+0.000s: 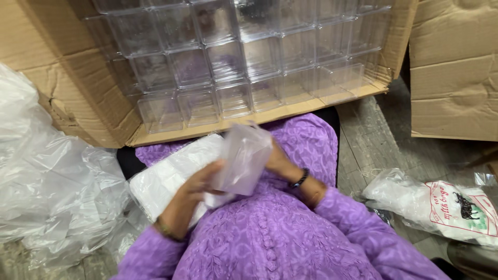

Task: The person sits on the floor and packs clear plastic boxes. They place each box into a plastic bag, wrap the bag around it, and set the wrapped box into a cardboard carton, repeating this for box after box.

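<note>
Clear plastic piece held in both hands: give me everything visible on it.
The clear plastic piece looks like a thin, translucent, box-shaped container or sleeve, blurred, so its edges and any opening cannot be told. It is tilted, held above the lap over purple clothing. The left hand supports its lower left side and the right hand holds its right side from behind. It sits in front of a cardboard carton of similar clear boxes.

One head-worn view, steeply downward and close over the lap, toward an open cardboard carton just ahead.
</note>
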A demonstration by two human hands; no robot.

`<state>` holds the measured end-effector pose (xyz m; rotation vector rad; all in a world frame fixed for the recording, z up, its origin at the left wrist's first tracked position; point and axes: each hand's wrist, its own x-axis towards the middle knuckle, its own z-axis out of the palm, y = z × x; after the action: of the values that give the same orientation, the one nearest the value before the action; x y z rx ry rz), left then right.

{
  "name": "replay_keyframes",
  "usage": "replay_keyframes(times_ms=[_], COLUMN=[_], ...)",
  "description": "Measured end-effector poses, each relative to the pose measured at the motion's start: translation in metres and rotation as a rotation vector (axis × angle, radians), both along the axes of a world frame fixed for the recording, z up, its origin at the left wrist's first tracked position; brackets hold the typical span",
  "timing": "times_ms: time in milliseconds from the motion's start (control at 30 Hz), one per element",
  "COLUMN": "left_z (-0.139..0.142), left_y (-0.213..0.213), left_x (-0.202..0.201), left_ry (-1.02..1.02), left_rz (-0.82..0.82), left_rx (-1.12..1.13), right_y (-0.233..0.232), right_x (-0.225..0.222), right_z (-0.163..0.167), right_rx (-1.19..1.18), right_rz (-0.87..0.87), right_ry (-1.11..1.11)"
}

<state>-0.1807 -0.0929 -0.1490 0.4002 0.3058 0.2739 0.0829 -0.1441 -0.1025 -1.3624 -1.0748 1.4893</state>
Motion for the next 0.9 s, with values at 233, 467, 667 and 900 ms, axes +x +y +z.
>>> replay_keyframes(times_ms=[233, 467, 667, 900], left_z=[0.148, 0.183, 0.196, 0.216], left_y=[0.155, 0.175, 0.199, 0.246], left_x=[-0.265, -0.292, -0.279, -0.26], left_ry=[0.716, 0.73, 0.746, 0.859], left_rz=[1.253, 1.273, 1.276, 1.417], left_rx=[0.658, 0.372, 0.314, 0.408], right_y=[0.028, 0.028, 0.066, 0.069], right_x=[0.199, 0.15, 0.02, 0.018], right_z=[0.008, 0.039, 0.025, 0.019], right_rx=[0.634, 0.621, 0.763, 0.721], right_rz=[-0.636, -0.571, -0.404, -0.389], right_ry=[-1.454, -1.13, -1.187, -1.2])
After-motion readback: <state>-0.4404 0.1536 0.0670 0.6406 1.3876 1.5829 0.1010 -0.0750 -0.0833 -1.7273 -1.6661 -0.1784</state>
